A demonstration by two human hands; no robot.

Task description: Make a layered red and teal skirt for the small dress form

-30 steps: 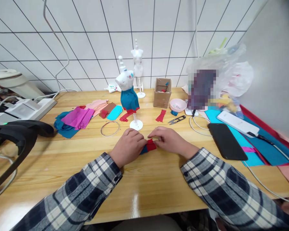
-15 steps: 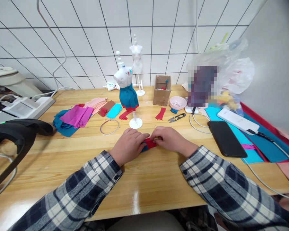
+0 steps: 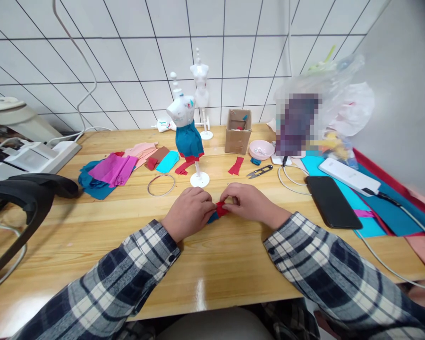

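the cloth (image 3: 220, 209), a small red and blue piece, is at the near middle of the table (image 3: 212, 257), between the two hands and just nearer than the base of the dressed mannequin (image 3: 186, 118). the left hand (image 3: 189, 213) grips its blue left end, thumb and fingers curled in; the fingers' undersides are hidden. the right hand (image 3: 250, 204) pinches the red right side between thumb and fingertips. whether red and blue are joined or only overlap, i cannot tell.

the cloth looks thin, so it should be very light and soft, with no stiffness of its own: it will likely fold, crease and shift under a small push. it does not look slippery or easily broken, though a hard tug could pull it out of line or fray a cut edge. fingertips at the edges seem the best hold, one hand steadying the blue end flat, the other taking the red edge close to the overlap.

farther right lie a red scrap (image 3: 235, 165) and the snips (image 3: 260, 171), both apart from the hands.
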